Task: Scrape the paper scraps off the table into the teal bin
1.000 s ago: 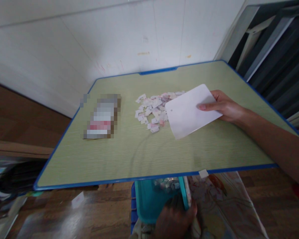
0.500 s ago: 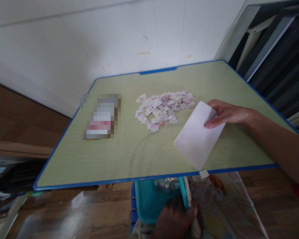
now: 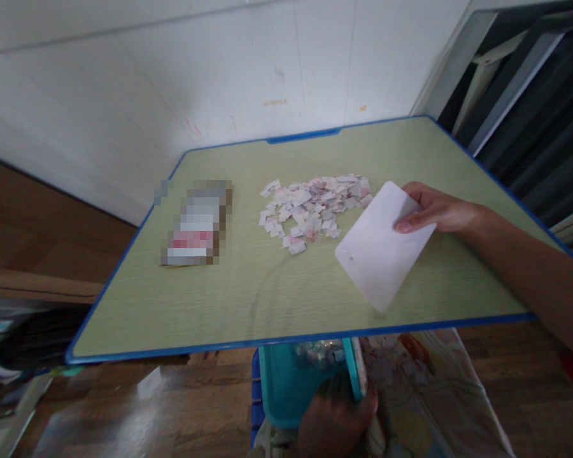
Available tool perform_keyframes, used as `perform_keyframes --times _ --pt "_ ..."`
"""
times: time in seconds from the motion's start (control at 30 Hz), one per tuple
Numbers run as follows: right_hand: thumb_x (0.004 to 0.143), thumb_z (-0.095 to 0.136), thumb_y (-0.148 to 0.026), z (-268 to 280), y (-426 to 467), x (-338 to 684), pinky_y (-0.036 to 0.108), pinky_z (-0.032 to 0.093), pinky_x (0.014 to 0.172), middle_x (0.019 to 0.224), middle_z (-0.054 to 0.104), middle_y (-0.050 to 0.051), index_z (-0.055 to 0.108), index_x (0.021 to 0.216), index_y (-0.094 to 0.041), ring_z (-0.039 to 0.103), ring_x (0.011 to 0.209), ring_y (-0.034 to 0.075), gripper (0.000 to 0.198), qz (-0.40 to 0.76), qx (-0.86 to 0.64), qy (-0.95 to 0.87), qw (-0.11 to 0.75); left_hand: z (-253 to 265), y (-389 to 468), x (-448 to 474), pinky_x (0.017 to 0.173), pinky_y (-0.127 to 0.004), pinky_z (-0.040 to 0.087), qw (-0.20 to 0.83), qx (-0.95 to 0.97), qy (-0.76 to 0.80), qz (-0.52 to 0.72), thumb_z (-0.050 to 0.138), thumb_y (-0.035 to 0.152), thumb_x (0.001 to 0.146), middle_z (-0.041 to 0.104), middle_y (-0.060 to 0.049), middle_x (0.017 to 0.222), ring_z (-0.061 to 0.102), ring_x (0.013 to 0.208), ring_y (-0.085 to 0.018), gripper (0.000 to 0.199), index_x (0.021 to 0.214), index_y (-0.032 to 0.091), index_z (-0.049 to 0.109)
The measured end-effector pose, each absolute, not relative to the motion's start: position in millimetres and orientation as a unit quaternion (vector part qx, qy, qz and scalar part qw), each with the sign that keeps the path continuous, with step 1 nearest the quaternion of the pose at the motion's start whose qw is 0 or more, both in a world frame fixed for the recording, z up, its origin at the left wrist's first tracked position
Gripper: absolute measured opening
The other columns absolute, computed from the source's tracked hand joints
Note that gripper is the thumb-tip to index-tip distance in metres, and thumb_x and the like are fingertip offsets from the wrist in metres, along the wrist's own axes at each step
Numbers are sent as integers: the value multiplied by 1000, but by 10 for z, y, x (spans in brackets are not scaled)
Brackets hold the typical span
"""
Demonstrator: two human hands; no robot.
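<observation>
My right hand point(image 3: 427, 210) pinches a white card point(image 3: 379, 248) with rounded corners and a small hole near one corner. Thumb on top, it holds the card tilted over the right front of the table. Just left of the card lies a loose spread of small paper scraps point(image 3: 315, 203), whitish with some pink. Below the table's front edge, my left hand point(image 3: 337, 420) is closed over the right rim of a teal tray point(image 3: 281, 394), its fingers dark and partly blurred. Small pieces, some shiny, lie in the tray's far end.
The pale green table point(image 3: 210, 312) has a blue rim and stands against a white wall point(image 3: 248, 70). A pixelated packet point(image 3: 195, 222) lies at its left. Beneath the front edge, a patterned cloth point(image 3: 430, 407) carries more scraps. A white piece point(image 3: 149, 383) lies on the wooden floor.
The card in my right hand has risen slightly, away from the table's front edge. A small scrap seen at that edge has gone from there. My left hand stays at the tray.
</observation>
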State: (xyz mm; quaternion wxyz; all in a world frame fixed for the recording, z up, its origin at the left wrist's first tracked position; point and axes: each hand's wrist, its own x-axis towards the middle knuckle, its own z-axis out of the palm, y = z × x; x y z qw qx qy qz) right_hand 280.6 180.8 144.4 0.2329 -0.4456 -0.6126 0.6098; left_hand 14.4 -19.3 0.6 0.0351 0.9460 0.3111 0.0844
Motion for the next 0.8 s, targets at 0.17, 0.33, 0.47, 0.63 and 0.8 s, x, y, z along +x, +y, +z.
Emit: perform_keyframes --times 0.17,0.33,0.47,0.63,0.8 --pt "55 65 -31 1487 1802 2781 16 42 39 60 62 0 62 74 -13 55 48 9 26 586 -455 -639 205 -22 -196 137 53 -29 45 48 948 306 77 46 22 76 56 -3 73 53 67 -18 32 108 24 44" --pt "57 64 -28 1508 1792 2734 16 40 40 60 61 -1 62 74 -14 54 49 8 22 574 -456 -652 194 -20 -188 143 54 -29 45 44 949 303 79 45 22 77 56 -4 74 53 68 -19 32 108 22 44" --pt "59 63 -28 1487 1786 2695 17 42 46 67 62 0 62 79 -14 55 56 10 24 573 -449 -655 202 -9 -186 145 54 -29 46 32 946 313 81 44 22 77 56 -3 71 53 67 -19 31 108 23 44" --pt "61 61 -29 1456 1747 2582 19 42 50 72 63 1 62 81 -13 55 60 11 25 556 -433 -674 223 -6 -195 140 53 -30 46 37 948 308 73 43 23 78 56 -4 72 53 66 -19 31 109 23 44" --pt "63 60 -28 1424 1659 2381 20 43 54 80 63 2 62 85 -13 56 67 11 27 548 -393 -696 247 -20 -199 141 53 -30 46 47 949 306 57 44 24 78 55 -3 72 52 67 -19 32 109 23 43"
